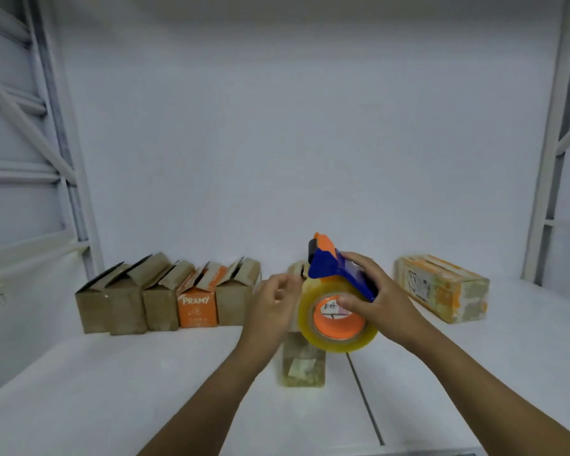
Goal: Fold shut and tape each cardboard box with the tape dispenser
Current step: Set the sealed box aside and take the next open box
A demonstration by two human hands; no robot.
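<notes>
Head view: tape dispenser above box

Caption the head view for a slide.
Right hand holds the tape dispenser at a box, left hand beside its roll; open boxes line the back.

The white desk carries five open-flapped boxes in a touching row at the left rear, the fourth an orange box marked PRAMY. A lone box stands mid-desk beside a dark seam; a closed box lies at the right.

"pramy" on orange box
</notes>
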